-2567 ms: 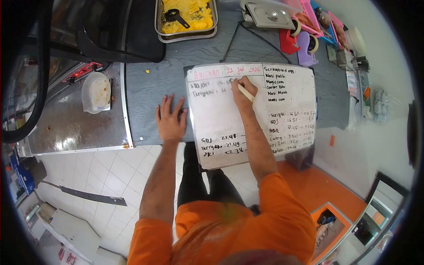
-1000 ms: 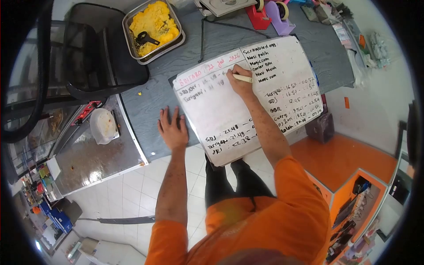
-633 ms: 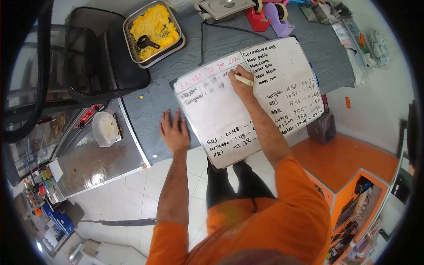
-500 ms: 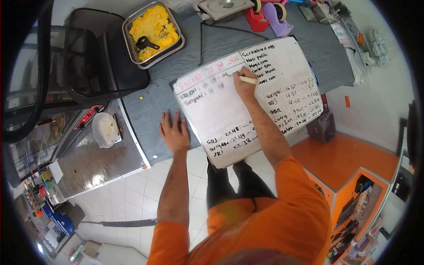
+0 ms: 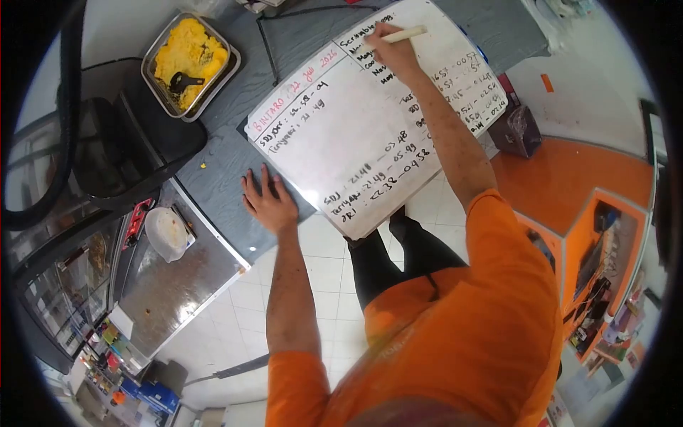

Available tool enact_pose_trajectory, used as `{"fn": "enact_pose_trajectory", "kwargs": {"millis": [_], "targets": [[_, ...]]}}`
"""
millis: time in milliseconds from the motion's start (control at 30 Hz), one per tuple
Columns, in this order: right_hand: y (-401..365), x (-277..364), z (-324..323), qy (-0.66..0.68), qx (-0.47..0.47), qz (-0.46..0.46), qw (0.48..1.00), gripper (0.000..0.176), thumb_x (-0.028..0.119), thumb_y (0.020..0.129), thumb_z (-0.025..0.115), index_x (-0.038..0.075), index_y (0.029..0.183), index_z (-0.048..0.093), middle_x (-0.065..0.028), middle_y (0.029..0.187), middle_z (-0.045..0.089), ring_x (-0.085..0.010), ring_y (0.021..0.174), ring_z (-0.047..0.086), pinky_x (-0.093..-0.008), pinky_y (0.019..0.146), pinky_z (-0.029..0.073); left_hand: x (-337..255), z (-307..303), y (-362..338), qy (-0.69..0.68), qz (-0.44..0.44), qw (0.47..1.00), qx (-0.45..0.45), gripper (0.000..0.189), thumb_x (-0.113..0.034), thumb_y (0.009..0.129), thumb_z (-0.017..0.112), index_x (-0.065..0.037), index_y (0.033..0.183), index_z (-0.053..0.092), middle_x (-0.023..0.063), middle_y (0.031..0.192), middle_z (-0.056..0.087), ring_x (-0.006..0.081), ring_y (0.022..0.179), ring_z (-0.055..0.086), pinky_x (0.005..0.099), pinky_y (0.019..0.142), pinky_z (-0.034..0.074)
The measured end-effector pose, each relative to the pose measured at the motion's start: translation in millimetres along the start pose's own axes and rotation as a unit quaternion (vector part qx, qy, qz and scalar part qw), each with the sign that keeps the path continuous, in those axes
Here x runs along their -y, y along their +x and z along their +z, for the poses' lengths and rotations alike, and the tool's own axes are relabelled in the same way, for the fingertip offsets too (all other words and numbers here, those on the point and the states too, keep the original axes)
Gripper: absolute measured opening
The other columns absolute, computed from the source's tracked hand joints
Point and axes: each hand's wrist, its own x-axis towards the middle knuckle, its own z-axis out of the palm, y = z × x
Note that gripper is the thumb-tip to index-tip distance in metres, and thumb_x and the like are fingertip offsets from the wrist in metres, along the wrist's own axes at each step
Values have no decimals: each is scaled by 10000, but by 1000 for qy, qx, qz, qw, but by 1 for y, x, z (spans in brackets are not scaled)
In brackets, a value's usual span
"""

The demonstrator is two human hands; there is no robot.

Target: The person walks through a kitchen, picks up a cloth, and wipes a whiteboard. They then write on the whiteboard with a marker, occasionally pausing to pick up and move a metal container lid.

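My right hand [image 5: 393, 53] is closed around a pale marker [image 5: 405, 33] over the upper right part of a whiteboard [image 5: 341, 156]. The board lies tilted across the grey table, with handwritten names and times in black and a red heading at its upper left. The marker's tip is hidden or too small to tell. My left hand [image 5: 272, 201] rests flat on the table left of the board, fingers spread, holding nothing.
A metal tray of yellow food [image 5: 186, 60] with a black scoop [image 5: 182, 82] stands at the upper left. Below it are a black appliance [image 5: 135, 153] and a plastic bowl [image 5: 168, 233] on a metal counter. A dark box [image 5: 518, 132] stands right of the board.
The view has shifted and turned. My right hand with the marker has moved from the left column across to the right column of the board. My left hand still rests on the table.
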Motion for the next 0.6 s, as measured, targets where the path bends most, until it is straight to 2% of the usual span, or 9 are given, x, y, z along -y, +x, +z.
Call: {"fn": "enact_pose_trajectory", "kwargs": {"millis": [67,133,200,233,267,333,467,533,600], "targets": [[-2,-20,7,-140,129,-70,979,218,163,787,632,73,639,500,15,546,450,-89,516,433,-285,480,343,0,-1,1,0,1,1000,1,392,-354,936,489,-185,1277,580,93,1422,420,257,1369,300,458,1122,190],[-10,-30,19,-143,150,-87,974,229,178,788,637,56,650,500,-16,537,456,-108,543,452,-303,508,360,0,-1,0,3,0,1000,3,393,-356,935,489,-186,1278,579,92,1423,419,256,1370,297,458,1124,187],[-19,-39,33,-197,92,-139,966,239,178,782,645,35,659,497,-57,549,485,-133,536,467,-312,508,371,2,2,0,-21,9,1000,-13,385,-345,923,503,-172,1254,598,123,1397,444,301,1354,323,498,1101,209],[-21,-48,41,-183,45,-169,968,229,158,778,643,24,661,499,-89,539,491,-174,502,465,-334,502,381,2,2,0,-15,5,1000,-21,385,-345,923,503,-172,1254,598,123,1397,444,301,1354,323,498,1101,209],[-23,-57,49,-173,53,-177,967,229,158,778,643,24,661,499,-89,539,491,-174,502,465,-334,502,381,2,3,0,-16,4,1000,-14,381,-337,922,508,-169,1251,599,123,1395,444,301,1353,323,499,1100,209],[-33,-66,57,-195,-32,-188,962,268,57,780,646,26,619,434,-30,507,432,-100,470,378,-291,463,332,2,0,0,-14,1,1000,-13,377,-328,920,513,-165,1249,601,122,1393,444,301,1353,323,500,1100,209],[-36,-65,59,-184,-18,-190,964,267,40,769,637,28,603,429,-41,477,424,-120,432,382,-305,452,344,1,-1,1,-14,4,1000,-9,360,-313,911,532,-159,1227,617,120,1392,442,301,1351,326,506,1096,218],[-36,-63,58,-233,1,-182,955,231,86,766,630,31,618,461,-101,506,486,-241,440,482,-371,482,394,0,-2,1,-17,1,1000,-9,361,-311,908,535,-159,1225,618,123,1386,447,302,1349,329,509,1095,219],[-36,-62,59,-245,8,-192,950,230,80,763,630,34,615,460,-98,504,484,-246,439,485,-368,479,395,-1,-4,1,-9,-2,1000,3,379,-333,923,507,-177,1257,594,114,1406,429,285,1364,307,487,1108,199]]}}
